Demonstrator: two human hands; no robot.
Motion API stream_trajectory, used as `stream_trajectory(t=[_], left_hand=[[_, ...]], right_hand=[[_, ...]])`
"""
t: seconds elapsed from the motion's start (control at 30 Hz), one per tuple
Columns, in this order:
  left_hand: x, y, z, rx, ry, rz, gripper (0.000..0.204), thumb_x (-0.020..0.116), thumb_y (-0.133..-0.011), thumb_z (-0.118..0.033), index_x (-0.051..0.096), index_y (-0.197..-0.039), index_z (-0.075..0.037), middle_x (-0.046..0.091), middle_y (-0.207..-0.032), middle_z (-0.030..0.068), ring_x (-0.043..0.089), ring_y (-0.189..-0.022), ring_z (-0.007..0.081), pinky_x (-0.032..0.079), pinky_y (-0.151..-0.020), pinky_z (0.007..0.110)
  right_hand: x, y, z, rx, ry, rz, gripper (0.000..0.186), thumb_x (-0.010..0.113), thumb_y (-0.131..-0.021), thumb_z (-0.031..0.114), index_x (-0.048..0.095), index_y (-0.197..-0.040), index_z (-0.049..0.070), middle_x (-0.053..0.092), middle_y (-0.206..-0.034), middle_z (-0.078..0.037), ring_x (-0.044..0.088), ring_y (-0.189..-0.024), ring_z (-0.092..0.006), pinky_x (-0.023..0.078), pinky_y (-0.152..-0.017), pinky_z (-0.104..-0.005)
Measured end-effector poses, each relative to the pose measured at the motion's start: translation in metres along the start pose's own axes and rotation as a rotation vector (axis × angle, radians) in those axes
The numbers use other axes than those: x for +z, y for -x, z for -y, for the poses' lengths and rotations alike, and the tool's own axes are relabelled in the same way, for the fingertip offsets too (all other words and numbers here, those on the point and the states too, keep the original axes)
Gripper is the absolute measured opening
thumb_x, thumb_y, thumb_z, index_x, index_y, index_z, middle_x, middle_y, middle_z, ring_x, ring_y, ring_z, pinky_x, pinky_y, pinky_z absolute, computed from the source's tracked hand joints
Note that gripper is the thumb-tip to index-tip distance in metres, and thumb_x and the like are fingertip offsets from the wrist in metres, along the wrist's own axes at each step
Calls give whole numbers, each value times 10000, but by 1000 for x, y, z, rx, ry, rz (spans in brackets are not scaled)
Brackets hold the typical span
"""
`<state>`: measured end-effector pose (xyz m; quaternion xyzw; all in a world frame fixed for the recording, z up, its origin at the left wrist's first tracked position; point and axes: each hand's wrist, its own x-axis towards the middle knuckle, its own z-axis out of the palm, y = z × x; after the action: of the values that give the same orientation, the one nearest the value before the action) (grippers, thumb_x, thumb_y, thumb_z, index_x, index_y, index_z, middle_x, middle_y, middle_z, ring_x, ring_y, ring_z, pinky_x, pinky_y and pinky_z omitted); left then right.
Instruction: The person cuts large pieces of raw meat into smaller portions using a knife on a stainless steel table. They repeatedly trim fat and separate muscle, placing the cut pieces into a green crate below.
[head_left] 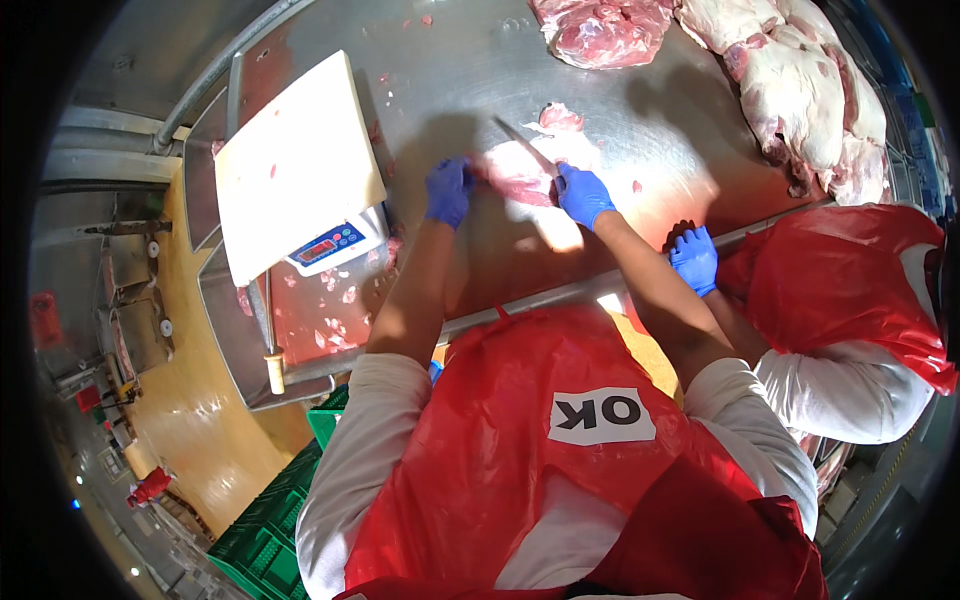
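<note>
On the steel table in front of me lies a piece of raw pink meat with pale fat, brightly lit. My left hand, in a blue glove, is closed at the meat's left edge, its fingertips partly in shadow. My right hand, also gloved in blue, is wrapped around the handle of a knife. The blade points away and to the left, across the far side of the meat; the handle is hidden in my fist. Just beyond the blade sits a smaller meat piece.
A white cutting board leans over a digital scale at the left. Nearby rests a sharpening steel among meat scraps. Large meat cuts lie far right. A co-worker's gloved hand touches the table's near edge. Green crates stand lower left.
</note>
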<state>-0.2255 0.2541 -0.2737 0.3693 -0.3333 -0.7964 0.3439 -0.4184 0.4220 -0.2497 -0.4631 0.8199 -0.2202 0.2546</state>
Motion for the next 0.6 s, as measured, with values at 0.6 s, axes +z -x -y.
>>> stream_trajectory(t=[0.6], left_hand=[[52, 17, 60, 239, -804, -200, 309, 728, -743, -166, 631, -952, 40, 681, -868, 146, 675, -788, 285, 548, -700, 379]], right_hand=[[12, 10, -23, 141, -91, -128, 263, 493, -982, 199, 601, -1173, 54, 668, -948, -283, 647, -899, -466, 524, -790, -510]])
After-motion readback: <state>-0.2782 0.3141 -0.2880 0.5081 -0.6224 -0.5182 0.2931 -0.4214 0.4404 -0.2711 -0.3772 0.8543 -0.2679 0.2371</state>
